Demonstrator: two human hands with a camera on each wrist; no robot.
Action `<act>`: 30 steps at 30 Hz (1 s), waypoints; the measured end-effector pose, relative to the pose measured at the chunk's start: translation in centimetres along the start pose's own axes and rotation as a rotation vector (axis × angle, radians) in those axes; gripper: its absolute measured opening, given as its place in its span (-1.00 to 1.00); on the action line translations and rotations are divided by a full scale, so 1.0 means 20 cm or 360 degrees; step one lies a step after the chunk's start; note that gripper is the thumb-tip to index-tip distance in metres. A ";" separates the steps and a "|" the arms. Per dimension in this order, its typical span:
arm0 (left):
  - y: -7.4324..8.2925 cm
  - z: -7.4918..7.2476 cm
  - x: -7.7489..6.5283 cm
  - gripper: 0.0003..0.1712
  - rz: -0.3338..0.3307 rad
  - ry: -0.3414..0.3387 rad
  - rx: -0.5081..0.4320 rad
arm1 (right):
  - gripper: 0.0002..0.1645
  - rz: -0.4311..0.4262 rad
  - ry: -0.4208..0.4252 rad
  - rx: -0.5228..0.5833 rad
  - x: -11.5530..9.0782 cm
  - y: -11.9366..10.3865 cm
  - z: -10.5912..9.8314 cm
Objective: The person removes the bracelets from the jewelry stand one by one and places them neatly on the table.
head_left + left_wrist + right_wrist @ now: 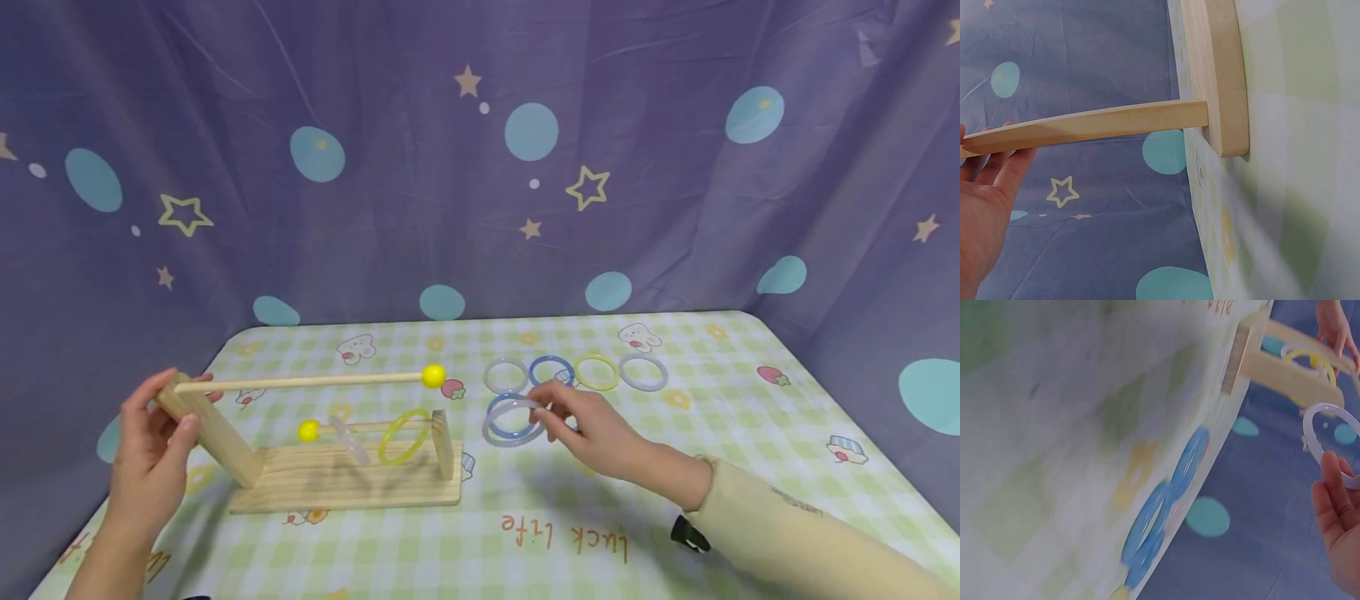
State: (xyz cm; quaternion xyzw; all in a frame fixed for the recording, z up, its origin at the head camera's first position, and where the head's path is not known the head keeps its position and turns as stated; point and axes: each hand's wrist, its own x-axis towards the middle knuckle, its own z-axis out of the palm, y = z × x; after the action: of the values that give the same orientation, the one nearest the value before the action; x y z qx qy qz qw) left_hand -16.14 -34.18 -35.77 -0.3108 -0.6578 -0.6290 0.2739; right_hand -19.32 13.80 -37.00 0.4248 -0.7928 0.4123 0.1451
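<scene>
My left hand [153, 454] grips the top of the tall post [217, 433] of a wooden stand [345, 493], thumb on the near side. From this post a long dowel [300, 382] with a yellow ball end [433, 377] runs right. A lower dowel comes off the short post [442, 446] and carries a whitish ring [349, 440] and a yellow ring [385, 447]. Between thumb and fingers, my right hand [600, 433] pinches a pale translucent ring [512, 443]. In the head view that ring overlaps a blue ring [492, 406]; the right wrist view shows it held above the table.
Behind the right hand, a row of rings lies on the checked tablecloth [570, 517]: a clear one [487, 367], a blue one [532, 372], a yellow one [597, 388] and a pale one [645, 389]. A purple patterned curtain [420, 217] hangs at the back and sides.
</scene>
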 end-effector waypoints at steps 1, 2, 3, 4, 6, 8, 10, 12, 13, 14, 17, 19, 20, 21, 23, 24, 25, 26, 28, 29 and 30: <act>0.00 0.00 0.00 -0.36 0.0004 -0.0004 0.0002 | -0.74 0.0013 0.0018 -0.0016 -0.01 0.01 -0.02; 0.00 0.00 0.00 -0.37 0.0008 -0.0009 0.0007 | -0.74 0.0026 0.0035 -0.0031 -0.01 0.02 -0.03; 0.00 0.00 0.00 -0.37 0.0010 -0.0011 0.0009 | -0.73 0.0040 0.0051 -0.0047 -0.02 0.03 -0.04; 0.00 0.00 0.00 -0.37 0.0012 -0.0013 0.0013 | -0.73 0.0059 0.0066 -0.0063 -0.03 0.04 -0.06; 0.00 0.00 0.00 -0.37 0.0013 -0.0013 0.0021 | -0.72 0.0094 0.0095 -0.0104 -0.04 0.07 -0.09; 0.00 0.00 0.01 -0.37 0.0014 -0.0012 0.0017 | -0.72 0.0125 0.0125 -0.0143 -0.05 0.09 -0.12; 0.00 0.00 0.01 -0.37 0.0015 -0.0009 0.0017 | -0.72 0.0148 0.0146 -0.0187 -0.07 0.11 -0.14; 0.00 0.00 0.01 -0.37 0.0018 -0.0008 0.0013 | -0.72 0.0168 0.0161 -0.0230 -0.08 0.14 -0.17; 0.00 0.00 0.01 -0.37 0.0019 -0.0007 0.0010 | -0.72 0.0179 0.0166 -0.0247 -0.09 0.15 -0.18; 0.00 0.00 0.00 -0.37 0.0022 -0.0006 0.0014 | -0.72 0.0196 0.0171 -0.0262 -0.09 0.16 -0.19; 0.00 0.00 0.00 -0.37 0.0023 -0.0008 0.0003 | -0.74 0.0259 0.0189 -0.0323 -0.12 0.21 -0.23; 0.00 0.00 0.00 -0.37 0.0024 -0.0010 0.0001 | -0.76 0.0315 0.0196 -0.0358 -0.13 0.24 -0.25; 0.00 0.00 0.00 -0.37 0.0025 -0.0011 0.0005 | -0.76 0.0342 0.0195 -0.0374 -0.14 0.25 -0.26; 0.00 0.00 0.00 -0.37 0.0024 -0.0012 0.0003 | -0.76 0.0367 0.0192 -0.0390 -0.15 0.26 -0.26; 0.00 0.00 0.00 -0.37 0.0026 -0.0014 0.0015 | -0.77 0.0406 0.0181 -0.0409 -0.17 0.29 -0.28; 0.00 0.00 0.01 -0.37 0.0028 -0.0017 0.0018 | -0.78 0.0425 0.0174 -0.0415 -0.17 0.29 -0.29; 0.00 0.00 0.01 -0.37 0.0028 -0.0017 0.0026 | -0.78 0.0440 0.0164 -0.0417 -0.18 0.30 -0.30; 0.00 0.00 0.01 -0.37 0.0029 -0.0019 0.0034 | -0.79 0.0456 0.0155 -0.0427 -0.19 0.31 -0.30; 0.00 0.00 0.01 -0.37 0.0033 -0.0023 0.0046 | -0.80 0.0496 0.0128 -0.0448 -0.20 0.32 -0.32; 0.00 0.00 0.01 -0.37 0.0035 -0.0026 0.0051 | -0.80 0.0520 0.0111 -0.0453 -0.21 0.33 -0.33; 0.00 0.00 0.01 -0.37 0.0035 -0.0026 0.0052 | -0.80 0.0544 0.0093 -0.0462 -0.22 0.33 -0.33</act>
State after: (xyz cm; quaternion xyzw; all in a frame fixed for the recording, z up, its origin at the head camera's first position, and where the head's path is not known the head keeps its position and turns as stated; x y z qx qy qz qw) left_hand -16.15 -34.17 -35.63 -0.3186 -0.6668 -0.6126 0.2804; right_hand -22.84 23.37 -38.88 0.2468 -0.8997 0.3247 0.1556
